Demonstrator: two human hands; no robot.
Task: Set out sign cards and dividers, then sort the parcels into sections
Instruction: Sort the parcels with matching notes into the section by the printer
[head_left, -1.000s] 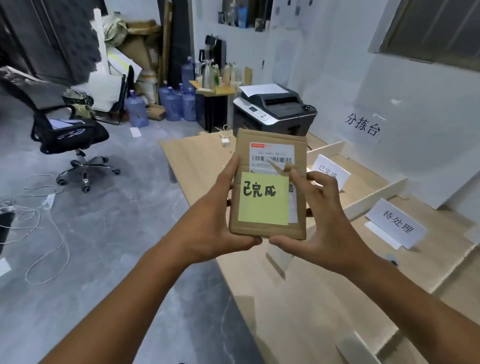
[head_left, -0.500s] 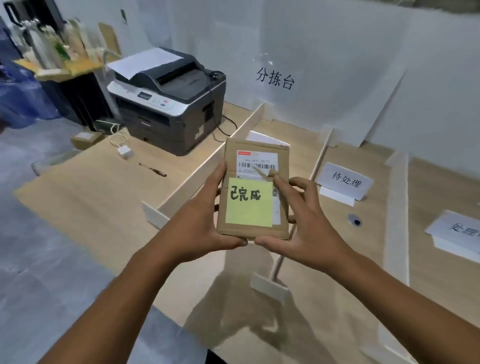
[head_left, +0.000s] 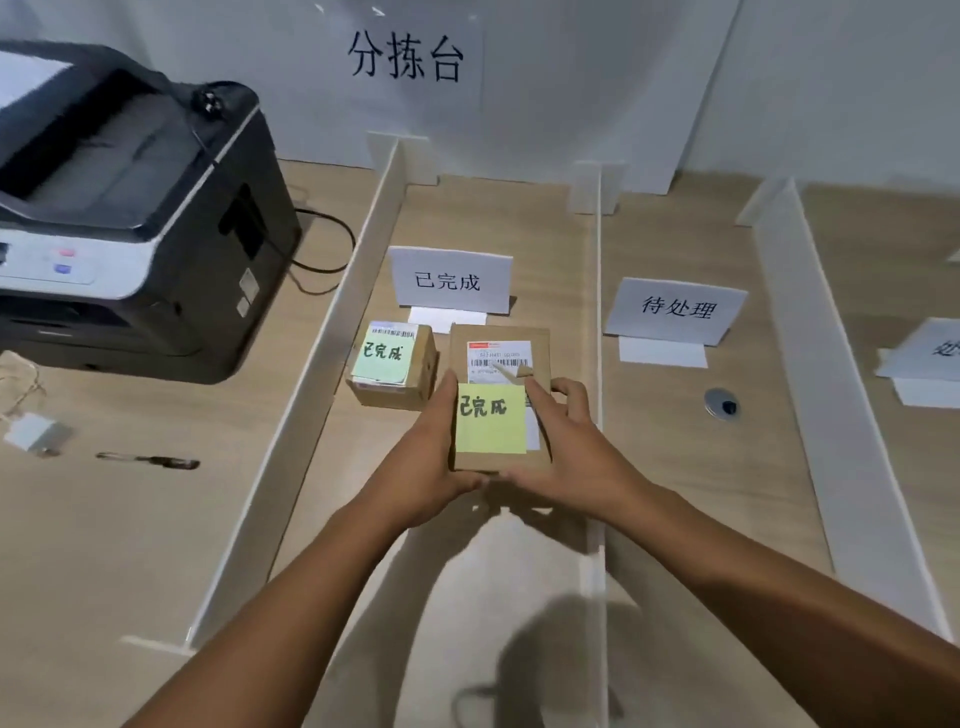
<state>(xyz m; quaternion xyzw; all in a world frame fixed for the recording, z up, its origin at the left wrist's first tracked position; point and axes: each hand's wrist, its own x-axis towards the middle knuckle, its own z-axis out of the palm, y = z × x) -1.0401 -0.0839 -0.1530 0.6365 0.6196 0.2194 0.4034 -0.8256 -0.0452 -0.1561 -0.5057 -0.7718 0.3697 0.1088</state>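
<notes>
On the wooden table (head_left: 130, 519), my left hand (head_left: 431, 457) and right hand (head_left: 566, 452) clasp the parcel (head_left: 493, 364) by its long sides. Its long axis points to twelve o'clock, at the sign card (head_left: 449, 280). A second parcel (head_left: 392, 371) sits at ten.

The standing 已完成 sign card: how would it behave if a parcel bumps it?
Likely very light: the sign card looks like thin folded paper, so a bump would probably slide it. Probably tips backward easily, since it stands on just a narrow front flap. Likely bends rather than resists.
</notes>
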